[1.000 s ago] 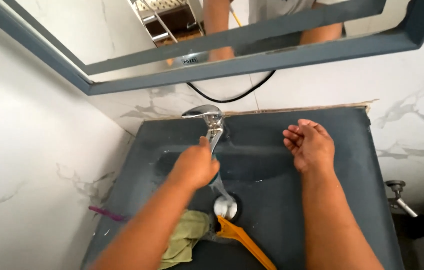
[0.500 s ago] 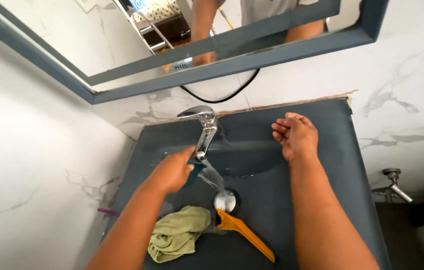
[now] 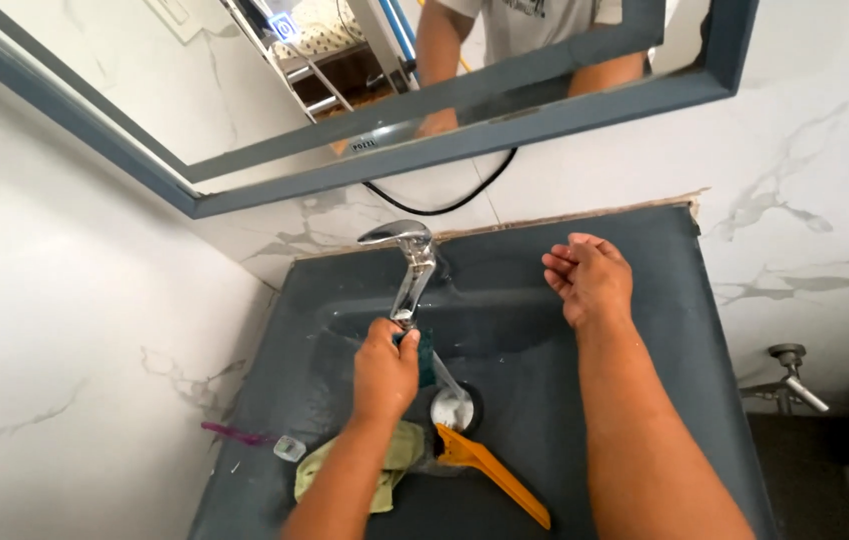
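Head view over a dark grey rectangular washbasin [image 3: 645, 330] set against white marbled wall tiles. The left hand [image 3: 385, 372] is closed around a small dark green scrubbing pad [image 3: 426, 356] and presses it to the spout end of the curved chrome tap [image 3: 407, 262]. A thin stream of water runs from there down to the round chrome drain [image 3: 454, 408], where it foams white. The right hand [image 3: 590, 280] is empty, fingers loosely curled and open, resting on the far right ledge of the basin, well apart from the left.

Compared with the view half a second earlier, the left hand sits slightly nearer the spout tip and the pad now shows at its right edge; one second earlier the same hand was held lower over the spout. The right hand has kept its place on the ledge throughout. Judged from this, scrubbing of the tap is under way.

Near the drain lie an orange plastic scraper [image 3: 493, 472] and a crumpled yellow-green cloth [image 3: 385, 470]; a pink-handled brush [image 3: 245, 438] lies at the near left.
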